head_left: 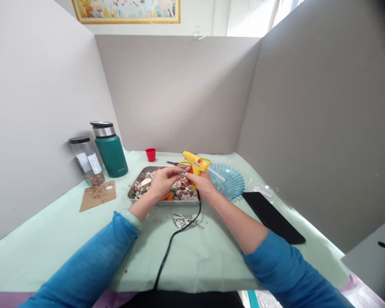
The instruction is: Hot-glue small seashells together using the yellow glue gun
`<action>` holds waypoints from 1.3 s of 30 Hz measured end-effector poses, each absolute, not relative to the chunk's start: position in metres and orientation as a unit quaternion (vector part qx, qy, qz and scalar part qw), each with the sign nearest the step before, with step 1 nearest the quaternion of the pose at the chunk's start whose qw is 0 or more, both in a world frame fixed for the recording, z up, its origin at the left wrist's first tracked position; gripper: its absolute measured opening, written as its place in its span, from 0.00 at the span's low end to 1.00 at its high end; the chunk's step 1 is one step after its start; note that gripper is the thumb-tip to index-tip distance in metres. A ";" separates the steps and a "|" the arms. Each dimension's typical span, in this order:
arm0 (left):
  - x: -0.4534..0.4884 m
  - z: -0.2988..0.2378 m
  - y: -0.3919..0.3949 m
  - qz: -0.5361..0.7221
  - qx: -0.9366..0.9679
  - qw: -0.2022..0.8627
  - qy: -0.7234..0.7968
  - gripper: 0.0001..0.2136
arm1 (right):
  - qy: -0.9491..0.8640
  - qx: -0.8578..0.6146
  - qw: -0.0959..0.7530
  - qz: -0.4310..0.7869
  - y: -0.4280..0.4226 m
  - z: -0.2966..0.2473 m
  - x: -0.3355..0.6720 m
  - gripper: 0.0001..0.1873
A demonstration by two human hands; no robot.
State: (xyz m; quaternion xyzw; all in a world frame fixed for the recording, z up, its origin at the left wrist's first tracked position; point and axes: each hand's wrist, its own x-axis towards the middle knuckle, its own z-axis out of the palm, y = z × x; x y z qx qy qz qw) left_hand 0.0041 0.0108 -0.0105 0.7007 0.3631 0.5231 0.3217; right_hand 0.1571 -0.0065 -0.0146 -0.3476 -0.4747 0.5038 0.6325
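Observation:
My right hand (202, 182) is closed around a yellow glue gun (194, 161), its nozzle pointing up and to the left and a white glue stick (216, 174) showing at its back. My left hand (165, 180) has thumb and fingers pinched together on a small silvery piece (182, 173), too small to name. The fingertips of my right hand meet it there too. Below both hands lies a metal tray (167, 203) filled with shells and stones. A black cord (171, 239) runs from the gun toward the front table edge.
Small metal clips (188, 221) lie in front of the tray. A blue glass plate (235, 182) and a black slab (272, 218) are on the right. On the left stand a green bottle (111, 156), a jar (91, 164) and a brown board (98, 196). Behind are a red cup (150, 155) and scissors (176, 163).

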 end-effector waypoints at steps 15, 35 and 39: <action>0.004 -0.001 0.004 0.552 0.549 0.538 0.323 0.17 | -0.436 -0.353 0.672 0.484 -0.005 -0.013 0.159 0.16; 0.006 -0.004 0.004 0.499 0.556 0.574 0.336 0.19 | -0.512 -0.446 0.639 0.361 -0.003 -0.019 0.158 0.10; 0.009 -0.002 0.000 0.502 0.565 0.557 0.344 0.17 | -0.525 -0.447 0.637 0.345 -0.003 -0.020 0.159 0.10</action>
